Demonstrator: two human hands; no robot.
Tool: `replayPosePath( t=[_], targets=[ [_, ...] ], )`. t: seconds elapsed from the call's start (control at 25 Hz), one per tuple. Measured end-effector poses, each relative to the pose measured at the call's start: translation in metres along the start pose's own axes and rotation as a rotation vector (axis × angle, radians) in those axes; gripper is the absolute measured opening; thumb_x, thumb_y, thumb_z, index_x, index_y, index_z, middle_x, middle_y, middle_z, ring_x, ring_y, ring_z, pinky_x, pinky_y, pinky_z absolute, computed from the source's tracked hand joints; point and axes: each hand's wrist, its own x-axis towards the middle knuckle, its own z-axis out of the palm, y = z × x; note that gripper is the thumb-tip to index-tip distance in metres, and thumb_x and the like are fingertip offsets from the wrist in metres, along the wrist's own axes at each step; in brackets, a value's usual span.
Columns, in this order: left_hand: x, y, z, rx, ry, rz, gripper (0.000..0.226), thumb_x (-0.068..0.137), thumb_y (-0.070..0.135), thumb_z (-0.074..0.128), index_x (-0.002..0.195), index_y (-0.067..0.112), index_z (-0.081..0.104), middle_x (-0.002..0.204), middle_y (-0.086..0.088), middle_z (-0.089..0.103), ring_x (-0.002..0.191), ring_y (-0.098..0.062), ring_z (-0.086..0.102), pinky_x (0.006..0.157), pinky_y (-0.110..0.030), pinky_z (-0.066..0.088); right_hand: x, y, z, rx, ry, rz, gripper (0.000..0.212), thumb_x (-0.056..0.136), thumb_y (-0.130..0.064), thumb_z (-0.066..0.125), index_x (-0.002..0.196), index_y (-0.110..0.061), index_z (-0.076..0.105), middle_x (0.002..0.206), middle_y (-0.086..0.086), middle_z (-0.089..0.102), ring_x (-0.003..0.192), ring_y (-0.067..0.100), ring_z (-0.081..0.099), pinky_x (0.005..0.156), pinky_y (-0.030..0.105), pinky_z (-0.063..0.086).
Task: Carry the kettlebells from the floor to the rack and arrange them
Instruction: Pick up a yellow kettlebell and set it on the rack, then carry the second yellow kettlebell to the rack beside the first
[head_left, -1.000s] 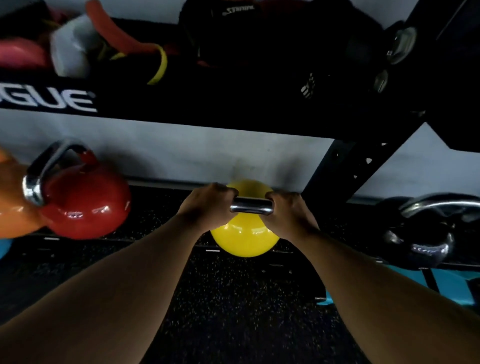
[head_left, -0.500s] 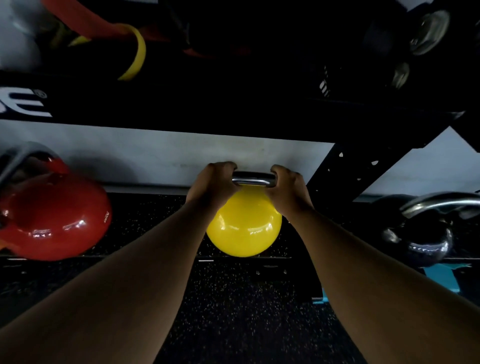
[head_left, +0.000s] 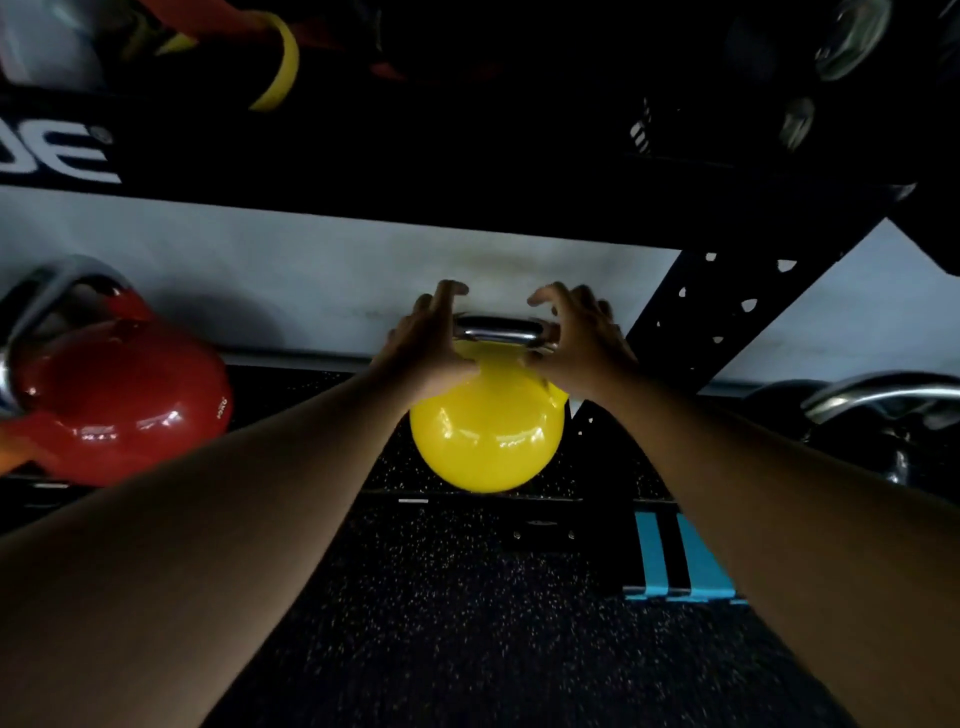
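Both hands, left (head_left: 426, 345) and right (head_left: 576, 343), spread open at the yellow kettlebell (head_left: 485, 436) handle between them, holding nothing.

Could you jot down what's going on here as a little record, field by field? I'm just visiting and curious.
place: gym floor in front of a black rack
being handled: yellow kettlebell, set on the rack's low shelf
left hand: fingers opened, at the left end of the steel handle
right hand: fingers opened, at the right end
to the left: red kettlebell
to the right: black kettlebell
above: upper shelf with coloured bands
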Motion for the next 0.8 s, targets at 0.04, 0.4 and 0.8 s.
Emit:
replayPosePath(
  t=[0.04, 0.4, 0.8],
  targets=[
    [-0.011, -0.005, -0.002, 0.033, 0.000, -0.017, 0.088, 0.067, 0.023, 0.077, 0.139, 0.031, 0.026, 0.130, -0.012, 0.046, 0.110, -0.032, 0.053, 0.089, -0.047, 0.048, -0.004, -0.002, -0.006, -0.010, 0.012, -0.060, 0.060, 0.074, -0.028, 0.070, 0.128, -0.029, 0.045, 0.126, 0.010, 0.045, 0.119, 0.030, 0.041, 0.088, 0.037, 0.037],
    [-0.180, -0.092, -0.073, 0.219, 0.004, -0.282, 0.045, 0.078, 0.028, 0.063, 0.123, 0.026, 0.056, 0.126, -0.002, 0.059, 0.115, -0.022, 0.056, 0.101, -0.042, 0.043, -0.044, -0.125, 0.021, -0.150, -0.111, -0.564, 0.027, 0.078, -0.024, 0.067, 0.105, -0.020, 0.065, 0.106, 0.007, 0.061, 0.107, 0.035, 0.054, 0.092, 0.044, 0.043],
    [-0.570, -0.207, -0.075, 0.014, -0.222, -1.040, 0.036, 0.085, 0.024, 0.054, 0.121, 0.028, 0.058, 0.125, -0.003, 0.060, 0.111, -0.027, 0.058, 0.092, -0.044, 0.050, -0.253, -0.341, 0.186, -0.234, -0.778, -0.994, 0.008, 0.091, -0.029, 0.053, 0.092, -0.030, 0.061, 0.094, -0.008, 0.063, 0.088, 0.019, 0.059, 0.080, 0.035, 0.048]
  ],
)
